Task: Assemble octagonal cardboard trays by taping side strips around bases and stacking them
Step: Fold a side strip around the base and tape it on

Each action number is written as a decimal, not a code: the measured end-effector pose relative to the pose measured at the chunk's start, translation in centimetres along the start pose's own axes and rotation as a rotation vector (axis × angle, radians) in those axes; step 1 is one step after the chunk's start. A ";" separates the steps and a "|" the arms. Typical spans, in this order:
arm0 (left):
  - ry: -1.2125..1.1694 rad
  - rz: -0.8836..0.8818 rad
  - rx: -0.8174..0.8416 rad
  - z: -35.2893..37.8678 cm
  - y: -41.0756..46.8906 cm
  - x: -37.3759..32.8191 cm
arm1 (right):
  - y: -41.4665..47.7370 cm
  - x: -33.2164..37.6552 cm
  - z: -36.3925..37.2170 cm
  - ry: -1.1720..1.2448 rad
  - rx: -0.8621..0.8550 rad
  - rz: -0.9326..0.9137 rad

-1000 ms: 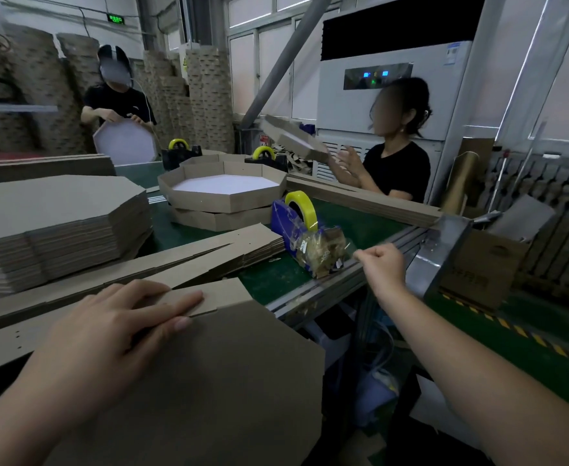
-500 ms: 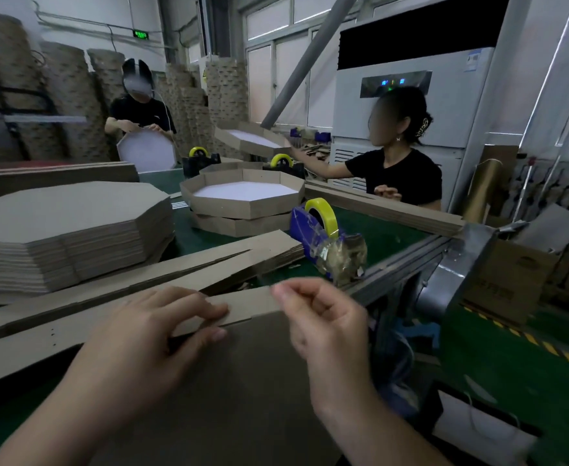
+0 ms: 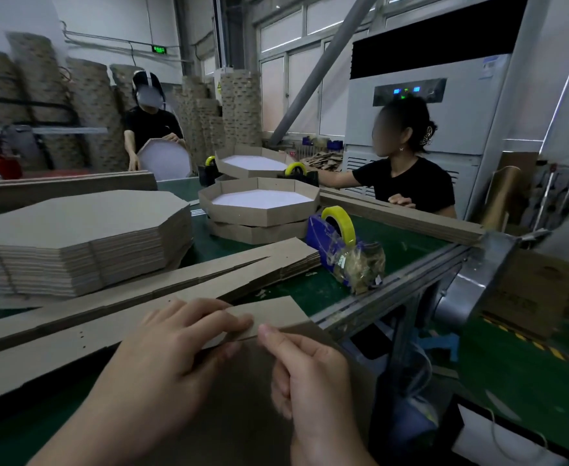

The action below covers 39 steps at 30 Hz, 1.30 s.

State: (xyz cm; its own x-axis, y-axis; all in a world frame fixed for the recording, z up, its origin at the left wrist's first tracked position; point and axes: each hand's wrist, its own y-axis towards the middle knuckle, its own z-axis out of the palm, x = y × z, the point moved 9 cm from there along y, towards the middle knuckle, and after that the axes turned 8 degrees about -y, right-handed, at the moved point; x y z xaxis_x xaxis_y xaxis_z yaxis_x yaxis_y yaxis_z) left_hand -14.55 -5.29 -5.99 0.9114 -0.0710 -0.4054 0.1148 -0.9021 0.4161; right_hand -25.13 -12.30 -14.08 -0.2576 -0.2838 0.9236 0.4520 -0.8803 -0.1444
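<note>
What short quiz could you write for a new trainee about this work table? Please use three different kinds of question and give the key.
1. True or false: the left hand grips a side strip against the base.
2. What lies on the table left of the finished trays? A) a stack of flat bases B) a pile of tape rolls C) a toolbox
3. How many finished trays are stacked beside the blue tape dispenser?
Key: 1 true; 2 A; 3 two.
</note>
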 end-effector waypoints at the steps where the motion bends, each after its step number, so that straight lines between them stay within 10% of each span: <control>1: 0.003 0.004 0.004 0.0 0.1 -0.1 | 0.0 -0.2 -0.2 -0.008 -0.013 0.013; 32: 0.096 -0.096 0.058 -0.7 -0.3 -1.3 | -1.1 -1.3 -0.8 -0.270 0.212 0.203; 39: 0.075 -0.074 -0.139 -0.5 0.2 -2.6 | -1.2 -1.3 -0.6 -0.305 0.243 0.194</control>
State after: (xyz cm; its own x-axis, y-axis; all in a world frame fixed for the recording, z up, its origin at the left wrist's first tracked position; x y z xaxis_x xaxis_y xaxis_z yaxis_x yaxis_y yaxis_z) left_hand -16.69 -5.04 -4.46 0.9247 0.0301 -0.3795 0.2314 -0.8359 0.4977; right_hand -25.90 -11.11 -15.29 0.0995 -0.2780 0.9554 0.6648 -0.6959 -0.2717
